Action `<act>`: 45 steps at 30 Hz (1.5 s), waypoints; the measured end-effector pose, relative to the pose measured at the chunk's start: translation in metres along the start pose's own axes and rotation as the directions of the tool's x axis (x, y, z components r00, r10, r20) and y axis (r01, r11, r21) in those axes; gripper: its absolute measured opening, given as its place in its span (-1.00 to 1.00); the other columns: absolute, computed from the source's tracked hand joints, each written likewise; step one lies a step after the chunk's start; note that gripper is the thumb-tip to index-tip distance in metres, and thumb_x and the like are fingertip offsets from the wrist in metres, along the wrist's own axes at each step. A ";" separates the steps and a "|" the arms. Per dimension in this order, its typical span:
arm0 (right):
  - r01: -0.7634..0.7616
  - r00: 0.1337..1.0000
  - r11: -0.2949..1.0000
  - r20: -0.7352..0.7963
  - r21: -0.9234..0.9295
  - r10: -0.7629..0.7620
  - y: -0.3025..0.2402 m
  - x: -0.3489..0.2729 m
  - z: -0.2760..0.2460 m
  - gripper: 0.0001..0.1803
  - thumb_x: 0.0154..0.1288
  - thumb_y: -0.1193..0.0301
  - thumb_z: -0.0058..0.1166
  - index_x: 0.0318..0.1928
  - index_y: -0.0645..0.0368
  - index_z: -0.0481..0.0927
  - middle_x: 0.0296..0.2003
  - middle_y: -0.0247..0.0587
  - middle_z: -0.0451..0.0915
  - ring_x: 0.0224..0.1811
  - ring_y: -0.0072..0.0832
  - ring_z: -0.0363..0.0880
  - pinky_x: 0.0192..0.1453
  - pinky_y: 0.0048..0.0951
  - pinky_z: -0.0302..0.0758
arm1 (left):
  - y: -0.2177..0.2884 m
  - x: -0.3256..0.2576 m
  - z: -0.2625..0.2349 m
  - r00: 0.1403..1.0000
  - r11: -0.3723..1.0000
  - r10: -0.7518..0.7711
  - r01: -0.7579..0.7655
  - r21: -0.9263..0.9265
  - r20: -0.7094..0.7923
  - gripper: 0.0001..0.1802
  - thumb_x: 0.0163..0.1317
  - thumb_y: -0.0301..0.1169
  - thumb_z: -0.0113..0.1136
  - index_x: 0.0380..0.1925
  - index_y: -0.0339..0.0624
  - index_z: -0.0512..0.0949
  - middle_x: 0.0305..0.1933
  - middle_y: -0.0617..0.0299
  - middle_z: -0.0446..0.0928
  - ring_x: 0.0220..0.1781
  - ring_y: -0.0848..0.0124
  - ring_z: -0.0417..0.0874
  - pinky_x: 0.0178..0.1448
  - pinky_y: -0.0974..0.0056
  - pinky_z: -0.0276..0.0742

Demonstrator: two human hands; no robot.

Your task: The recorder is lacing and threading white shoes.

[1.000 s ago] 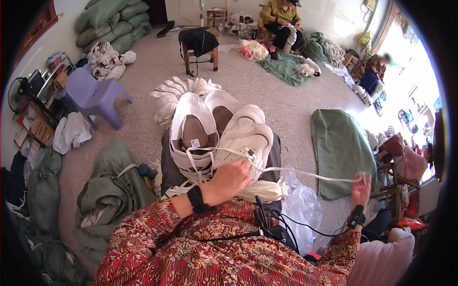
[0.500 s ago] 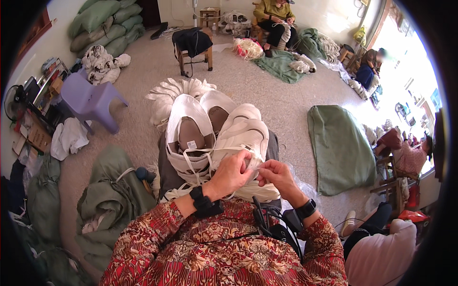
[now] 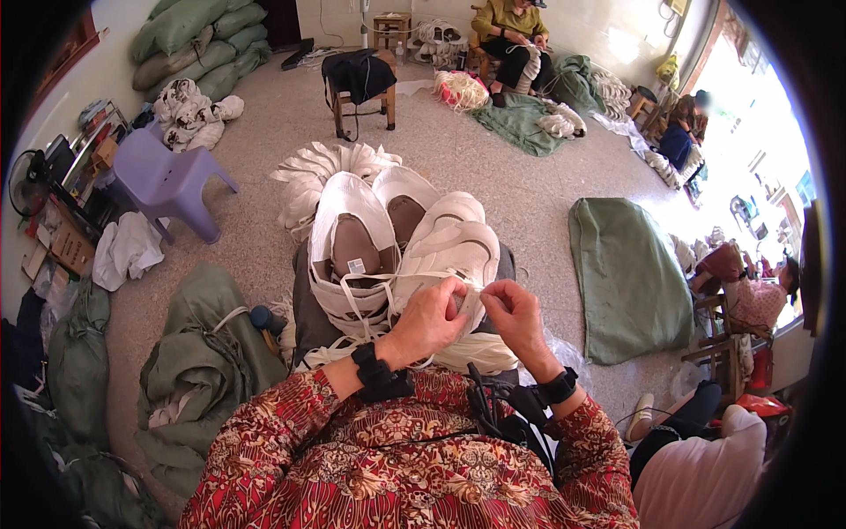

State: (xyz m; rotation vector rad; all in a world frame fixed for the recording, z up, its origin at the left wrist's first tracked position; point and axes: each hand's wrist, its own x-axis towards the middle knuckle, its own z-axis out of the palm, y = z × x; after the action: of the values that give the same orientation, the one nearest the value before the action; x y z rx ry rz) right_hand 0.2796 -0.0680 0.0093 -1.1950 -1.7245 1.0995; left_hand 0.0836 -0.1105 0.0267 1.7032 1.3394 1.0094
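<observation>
Monitoring remotely, I count two hands and at least four white shoes (image 3: 449, 247), clustered on one dark grey lap (image 3: 305, 313); the shoe cluster is the reference for positions. Left hand (image 3: 427, 317): at the cluster's near right part, thumb and fingers closed on a shoe edge. Right hand (image 3: 515, 319): just beside the left one, thumb and index pressed together at the same shoe; I cannot tell whether anything lies between them. White lace (image 3: 370, 277): one visible run across the cluster. Black wristbands (image 3: 374, 370): two, one per wrist. Purple chair (image 3: 176, 172): one, left of the cluster. Wooden stool (image 3: 389, 85): one, beyond the cluster, carrying one black cloth (image 3: 357, 74). Flat green sack (image 3: 629, 282): one, right of the cluster.
</observation>
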 end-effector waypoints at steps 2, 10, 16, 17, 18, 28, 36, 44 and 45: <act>0.015 1.000 0.998 -0.010 -0.056 -0.015 -0.003 0.001 -0.003 -0.90 0.34 0.51 0.23 -0.19 0.30 0.65 -0.45 -0.37 0.59 -0.39 -0.71 0.52 -0.33 -0.57 0.47 | 0.000 0.000 0.000 1.000 1.000 0.007 -0.007 0.000 0.000 -0.65 0.18 -0.46 0.37 -0.04 -0.28 0.54 -0.53 0.26 0.52 -0.50 0.45 0.53 -0.38 0.27 0.45; 0.489 0.867 0.669 0.227 -0.560 -0.444 -0.047 -0.001 -0.008 -0.95 0.26 0.53 0.15 -0.30 0.23 0.55 -0.39 -0.06 0.56 -0.34 -0.03 0.62 -0.30 -0.11 0.55 | -0.006 0.001 0.000 1.000 0.999 -0.007 0.007 -0.038 0.000 -0.68 0.21 -0.46 0.35 -0.06 -0.31 0.55 -0.52 0.29 0.54 -0.51 0.54 0.53 -0.40 0.35 0.46; 0.493 0.868 0.697 0.238 -0.520 -0.436 -0.045 0.004 -0.001 -0.93 0.25 0.53 0.16 -0.28 0.24 0.56 -0.39 -0.05 0.59 -0.35 -0.07 0.64 -0.29 -0.16 0.56 | -0.009 0.002 0.002 1.000 0.997 -0.008 0.008 -0.075 -0.003 -0.69 0.23 -0.44 0.35 -0.07 -0.33 0.57 -0.50 0.32 0.56 -0.49 0.60 0.54 -0.40 0.40 0.46; 0.492 0.868 0.697 0.238 -0.521 -0.435 -0.041 0.004 -0.001 -0.93 0.25 0.53 0.16 -0.28 0.24 0.56 -0.39 -0.05 0.59 -0.35 -0.07 0.64 -0.29 -0.16 0.56 | -0.010 0.001 0.002 1.000 0.996 -0.004 0.004 -0.084 -0.002 -0.71 0.26 -0.45 0.32 -0.06 -0.34 0.58 -0.49 0.32 0.58 -0.49 0.60 0.54 -0.40 0.41 0.47; 0.420 0.907 0.801 0.179 -0.427 -0.381 -0.036 0.006 0.000 -0.92 0.26 0.53 0.16 -0.25 0.26 0.56 -0.41 -0.04 0.60 -0.37 -0.11 0.64 -0.30 -0.21 0.56 | -0.010 0.002 0.001 1.000 0.996 0.002 -0.002 -0.093 -0.004 -0.73 0.29 -0.45 0.29 -0.05 -0.35 0.59 -0.47 0.31 0.59 -0.50 0.61 0.55 -0.40 0.42 0.47; 0.216 0.976 0.943 0.028 -0.252 -0.216 -0.013 0.002 0.009 -0.86 0.34 0.48 0.17 -0.27 0.32 0.53 -0.52 0.03 0.57 -0.50 -0.18 0.60 -0.40 -0.30 0.49 | -0.012 0.002 -0.004 0.999 0.984 -0.016 0.023 -0.175 0.043 -0.69 0.46 -0.49 -0.04 0.03 -0.43 0.60 -0.39 0.25 0.63 -0.47 0.56 0.62 -0.34 0.39 0.58; 0.201 0.971 0.812 0.219 -0.547 -0.093 -0.043 0.001 0.005 -0.60 0.36 0.20 0.13 -0.49 0.29 0.55 -0.58 0.15 0.55 -0.48 0.12 0.58 -0.38 -0.01 0.47 | -0.017 -0.001 -0.005 0.997 0.985 0.003 0.010 -0.171 0.076 -0.65 0.46 -0.53 -0.10 0.10 -0.42 0.58 -0.37 0.21 0.62 -0.44 0.53 0.63 -0.29 0.39 0.59; 0.326 0.935 0.776 0.308 -0.541 -0.178 -0.053 -0.002 0.009 -0.68 0.31 0.31 0.02 -0.50 0.30 0.54 -0.54 0.21 0.56 -0.43 0.15 0.60 -0.33 0.06 0.48 | -0.020 -0.004 0.003 0.982 0.979 0.184 -0.187 -0.075 -0.045 -0.81 0.45 -0.52 0.04 -0.12 -0.40 0.61 -0.47 0.20 0.61 -0.43 0.52 0.62 -0.36 0.30 0.49; 0.329 0.933 0.788 0.305 -0.520 -0.189 -0.050 0.001 0.008 -0.72 0.30 0.33 0.05 -0.46 0.30 0.52 -0.54 0.19 0.56 -0.43 0.14 0.60 -0.34 0.04 0.48 | -0.018 -0.002 0.003 0.978 0.977 0.197 -0.202 -0.068 -0.064 -0.82 0.46 -0.49 0.07 -0.16 -0.40 0.60 -0.48 0.20 0.60 -0.42 0.51 0.63 -0.37 0.28 0.46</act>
State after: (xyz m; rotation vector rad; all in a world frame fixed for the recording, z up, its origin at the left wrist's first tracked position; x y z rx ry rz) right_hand 0.2570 -0.0788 0.0537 -1.1354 -2.4349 0.5833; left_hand 0.0787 -0.1097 0.0091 1.7909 1.1673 1.2139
